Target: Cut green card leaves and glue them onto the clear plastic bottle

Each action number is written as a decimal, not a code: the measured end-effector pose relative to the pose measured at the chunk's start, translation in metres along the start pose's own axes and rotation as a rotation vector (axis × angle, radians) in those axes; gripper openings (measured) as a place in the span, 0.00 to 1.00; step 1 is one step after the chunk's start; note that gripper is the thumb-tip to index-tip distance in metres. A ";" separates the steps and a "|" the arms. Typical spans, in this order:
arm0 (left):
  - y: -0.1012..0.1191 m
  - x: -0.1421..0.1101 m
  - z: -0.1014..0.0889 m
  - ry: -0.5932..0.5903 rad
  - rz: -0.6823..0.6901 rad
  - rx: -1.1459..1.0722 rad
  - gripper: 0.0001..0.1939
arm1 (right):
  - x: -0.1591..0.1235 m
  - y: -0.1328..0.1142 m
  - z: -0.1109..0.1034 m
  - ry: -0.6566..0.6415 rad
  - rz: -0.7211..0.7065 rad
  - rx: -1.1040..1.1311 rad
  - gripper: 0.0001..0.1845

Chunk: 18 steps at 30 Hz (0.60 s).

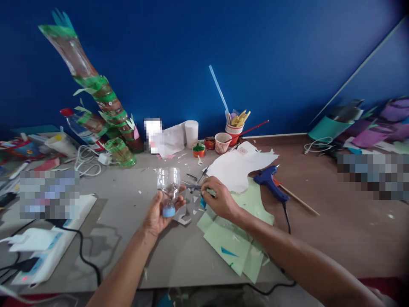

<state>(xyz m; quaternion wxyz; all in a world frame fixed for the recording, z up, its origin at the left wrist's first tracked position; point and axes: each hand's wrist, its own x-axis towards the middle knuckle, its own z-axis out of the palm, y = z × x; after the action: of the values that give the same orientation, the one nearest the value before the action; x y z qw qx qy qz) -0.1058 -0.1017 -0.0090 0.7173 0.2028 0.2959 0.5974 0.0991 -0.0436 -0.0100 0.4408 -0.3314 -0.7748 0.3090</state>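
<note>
My left hand [158,213] is closed around the cut-off top of a clear plastic bottle [168,183]. It is turned upside down, with its blue cap [168,212] at the bottom and the wide cut end up. Just right of it, my right hand [217,196] is closed, with fingers curled, on a thin dark-bladed tool [192,186] that points left towards the bottle; its handle is hidden in the fingers. Beneath the right wrist lie green paper sheets [230,243], and white paper [236,168] spreads behind that hand.
A blue glue gun [271,181] lies right of the papers beside a wooden stick [300,200]. Paint cups [198,149] and a cup of utensils [234,130] stand at the back. A tall painted bottle tree [108,102] leans back left. A power strip [60,238] with cables occupies the left.
</note>
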 end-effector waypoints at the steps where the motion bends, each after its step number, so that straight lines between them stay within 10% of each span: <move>1: -0.002 0.000 0.000 -0.023 -0.024 0.007 0.29 | 0.000 0.000 0.001 -0.004 0.004 0.008 0.07; 18: 0.002 0.002 -0.006 -0.013 0.054 -0.021 0.28 | -0.008 -0.011 0.011 -0.365 -0.007 -0.454 0.07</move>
<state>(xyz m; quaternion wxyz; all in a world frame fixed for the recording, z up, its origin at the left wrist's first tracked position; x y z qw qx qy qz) -0.1109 -0.0996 -0.0122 0.7049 0.2071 0.2795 0.6182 0.0895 -0.0580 -0.0104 0.2097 -0.3576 -0.8919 0.1808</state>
